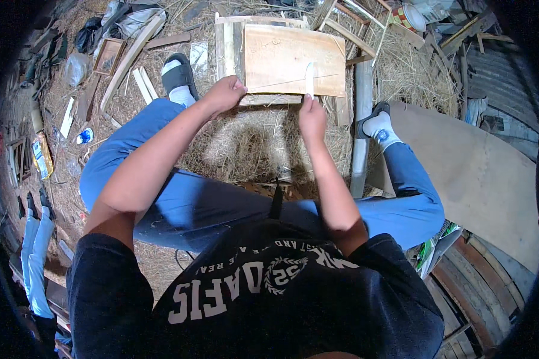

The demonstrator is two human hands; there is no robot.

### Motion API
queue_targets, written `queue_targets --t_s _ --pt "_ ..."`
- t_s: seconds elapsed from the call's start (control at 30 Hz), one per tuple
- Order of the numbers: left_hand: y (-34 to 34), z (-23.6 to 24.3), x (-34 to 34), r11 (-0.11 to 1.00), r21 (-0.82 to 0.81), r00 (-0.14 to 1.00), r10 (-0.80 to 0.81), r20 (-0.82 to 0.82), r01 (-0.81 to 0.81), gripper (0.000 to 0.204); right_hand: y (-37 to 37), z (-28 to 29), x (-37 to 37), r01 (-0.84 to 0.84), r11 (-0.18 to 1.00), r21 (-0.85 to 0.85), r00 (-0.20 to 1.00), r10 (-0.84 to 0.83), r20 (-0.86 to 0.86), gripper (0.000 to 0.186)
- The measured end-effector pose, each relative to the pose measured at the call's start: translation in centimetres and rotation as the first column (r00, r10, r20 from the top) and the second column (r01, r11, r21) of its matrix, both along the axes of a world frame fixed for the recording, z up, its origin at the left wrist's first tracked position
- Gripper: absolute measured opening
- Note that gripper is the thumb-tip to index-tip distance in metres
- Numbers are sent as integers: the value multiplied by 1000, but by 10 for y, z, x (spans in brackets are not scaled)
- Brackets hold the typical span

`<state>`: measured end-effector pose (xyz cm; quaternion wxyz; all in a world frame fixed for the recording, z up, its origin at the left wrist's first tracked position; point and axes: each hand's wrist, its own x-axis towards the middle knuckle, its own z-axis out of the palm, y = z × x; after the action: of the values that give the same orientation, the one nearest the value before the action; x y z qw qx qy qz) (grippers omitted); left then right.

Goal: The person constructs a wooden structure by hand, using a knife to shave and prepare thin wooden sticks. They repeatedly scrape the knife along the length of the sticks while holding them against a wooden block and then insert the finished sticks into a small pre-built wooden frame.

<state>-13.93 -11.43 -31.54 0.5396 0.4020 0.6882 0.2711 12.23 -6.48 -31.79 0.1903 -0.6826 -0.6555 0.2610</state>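
A light wooden board (pixel 293 51) rests on a rough wooden support (pixel 227 45) between my feet, with a thin dark line running across its lower part. My left hand (pixel 226 93) is closed at the board's lower left corner; whether it grips the edge or something thin there is unclear. My right hand (pixel 311 119), at the lower edge on the right, is closed on a pale, flat, knife-shaped strip (pixel 309 76) that points up over the board's face.
Straw (pixel 209 149) and wood scraps (pixel 129 66) surround me. A grey pipe (pixel 360 155) runs along the right, beside a large sheet panel (pixel 461 161). An open wooden frame (pixel 350 33) lies at the upper right. Another person's legs (pixel 36 251) show at the far left.
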Motion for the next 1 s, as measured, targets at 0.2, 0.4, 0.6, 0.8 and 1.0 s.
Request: queue_targets --t_s 0.2,0.4,0.6,0.8,1.0 --pt "-2 -1 -4 999 35 1000 -13 8 12 20 12 25 4 70 985 -156 997 -76 -28 47" --pt "3 17 -2 996 32 992 -74 -103 77 19 24 8 21 -4 981 -195 994 -17 -104 51" --pt "2 4 -1 998 34 997 -44 -63 47 20 -17 15 -15 -111 987 -114 992 116 39 49" --pt "-4 -3 -3 1000 29 1000 3 -20 -3 23 13 33 2 -32 984 -173 999 33 1 50" --pt "-1 -5 -2 1000 1 996 -26 -83 26 22 -17 20 -27 -75 986 -151 995 64 -77 47"
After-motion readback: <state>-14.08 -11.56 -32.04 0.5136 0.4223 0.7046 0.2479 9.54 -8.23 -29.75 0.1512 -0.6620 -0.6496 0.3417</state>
